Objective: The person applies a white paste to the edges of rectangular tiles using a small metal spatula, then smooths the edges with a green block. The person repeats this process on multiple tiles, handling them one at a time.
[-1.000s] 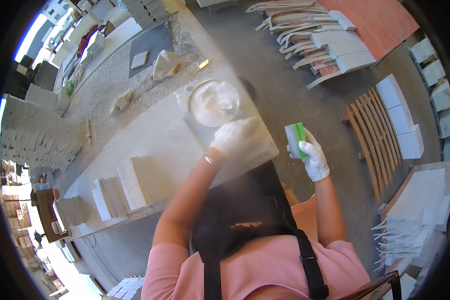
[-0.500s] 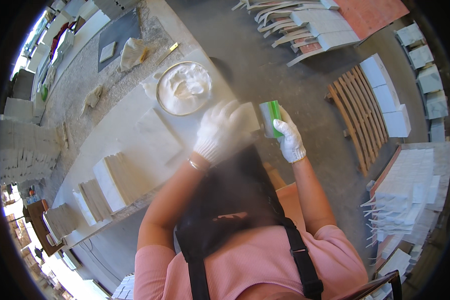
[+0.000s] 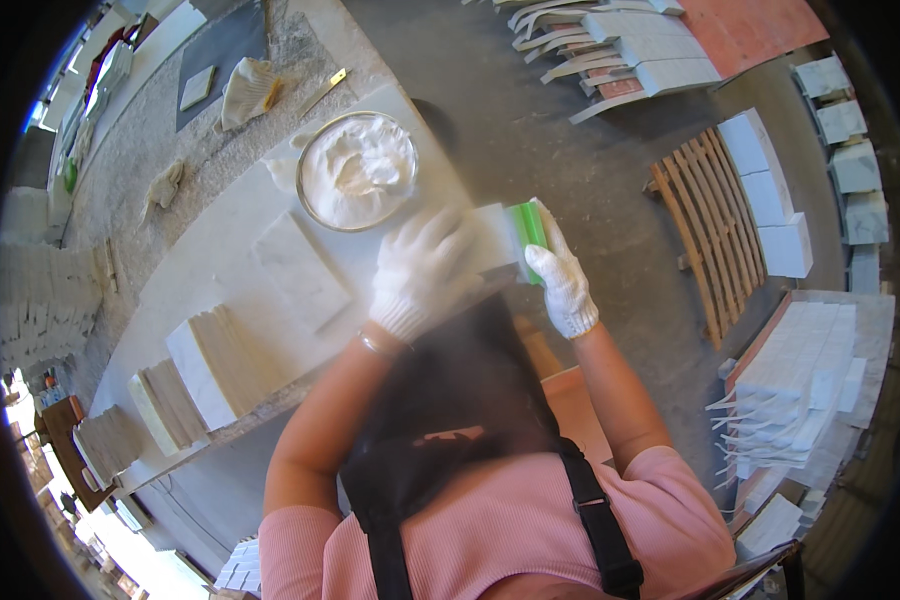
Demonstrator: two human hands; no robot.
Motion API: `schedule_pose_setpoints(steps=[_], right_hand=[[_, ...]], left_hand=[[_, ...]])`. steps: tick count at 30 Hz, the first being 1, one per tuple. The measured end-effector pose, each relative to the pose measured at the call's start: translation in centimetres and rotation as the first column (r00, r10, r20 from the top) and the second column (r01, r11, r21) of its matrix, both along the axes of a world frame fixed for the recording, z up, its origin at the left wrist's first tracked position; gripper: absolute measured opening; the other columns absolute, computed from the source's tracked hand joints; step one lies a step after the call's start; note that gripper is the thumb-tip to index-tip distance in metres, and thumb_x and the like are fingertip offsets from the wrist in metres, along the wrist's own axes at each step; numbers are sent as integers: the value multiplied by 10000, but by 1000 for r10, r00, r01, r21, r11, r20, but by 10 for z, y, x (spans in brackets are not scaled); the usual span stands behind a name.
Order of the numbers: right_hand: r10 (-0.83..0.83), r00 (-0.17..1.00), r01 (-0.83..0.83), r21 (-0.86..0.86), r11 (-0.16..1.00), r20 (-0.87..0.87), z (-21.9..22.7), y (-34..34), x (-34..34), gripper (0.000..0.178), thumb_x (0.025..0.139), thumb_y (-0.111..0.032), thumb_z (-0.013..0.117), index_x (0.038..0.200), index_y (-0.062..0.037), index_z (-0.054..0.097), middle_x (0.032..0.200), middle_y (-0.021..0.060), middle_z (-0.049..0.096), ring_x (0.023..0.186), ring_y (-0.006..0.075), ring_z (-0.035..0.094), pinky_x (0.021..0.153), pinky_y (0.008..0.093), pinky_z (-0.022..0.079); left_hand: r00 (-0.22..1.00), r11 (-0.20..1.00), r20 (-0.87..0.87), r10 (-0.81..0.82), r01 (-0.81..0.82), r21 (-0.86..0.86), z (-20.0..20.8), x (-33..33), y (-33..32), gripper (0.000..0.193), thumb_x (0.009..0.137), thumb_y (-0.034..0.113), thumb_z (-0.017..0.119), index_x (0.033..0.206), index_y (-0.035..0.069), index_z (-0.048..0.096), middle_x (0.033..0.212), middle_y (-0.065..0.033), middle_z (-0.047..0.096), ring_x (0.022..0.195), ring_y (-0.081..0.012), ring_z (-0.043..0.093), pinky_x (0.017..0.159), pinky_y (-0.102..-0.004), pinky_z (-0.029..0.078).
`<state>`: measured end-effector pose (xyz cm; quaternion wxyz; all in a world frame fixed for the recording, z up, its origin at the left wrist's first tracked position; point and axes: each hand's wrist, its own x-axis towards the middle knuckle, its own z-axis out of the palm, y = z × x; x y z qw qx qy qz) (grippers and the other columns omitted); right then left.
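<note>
My right hand (image 3: pixel 561 281), in a white knitted glove, grips a green-handled scraper (image 3: pixel 530 240). The scraper's pale blade reaches the right end of a white tile (image 3: pixel 491 237) and seems to touch it. My left hand (image 3: pixel 417 272), gloved likewise, lies over the tile's left part at the bench edge. Motion smears its fingers, so whether they hold or only press the tile does not show. Beyond that hand stands a round bowl (image 3: pixel 406 205) of thick white paste. Left of it, a flat marble tile (image 3: pixel 295 270) rests on the pale bench (image 3: pixel 205 265).
Stacked tiles (image 3: pixel 210 365) stand along the bench's near left part. A flat-bladed tool (image 3: pixel 322 93) and a crumpled glove (image 3: pixel 248 95) lie farther back. Right of me are a wooden pallet (image 3: pixel 715 225) and strapped tile stacks (image 3: pixel 795 375) on the floor (image 3: pixel 610 200).
The scraper has come slightly left, from beside the tile's end up against it. My left hand stays over the tile, still blurred. The whole view has shifted a little.
</note>
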<state>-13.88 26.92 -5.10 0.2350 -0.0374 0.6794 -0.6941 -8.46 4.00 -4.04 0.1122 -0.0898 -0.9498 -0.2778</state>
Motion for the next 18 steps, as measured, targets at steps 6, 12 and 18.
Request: schedule_pose_setpoints(steps=[6,12,18], right_hand=[[5,990,13,127,992,-141,-8,-12,-11,812,983,-398,623,1667,-72,329,1508,45,556,1197,131,570,976,283,490],[27,989,-13,101,995,-147,0,-7,-3,783,995,-352,607,1658,-37,332,1541,86,523,1254,143,550,1059,309,466],[81,948,-40,138,990,-307,1,-12,-9,826,978,-362,614,1668,-39,296,1514,87,534,1260,154,572,1030,320,495]], left_hand=[[1000,1000,2,13,-13,-11,-1,1,2,681,740,360,832,1356,129,657,1479,-131,591,1355,-379,547,1091,-509,431],[1000,1000,-11,3,-3,3,-2,-1,-1,674,742,359,830,1351,128,659,1480,-128,590,1344,-376,553,1088,-516,431],[1000,1000,6,4,-4,-11,-4,1,0,673,740,361,831,1345,121,660,1480,-129,590,1337,-379,558,1084,-519,434]])
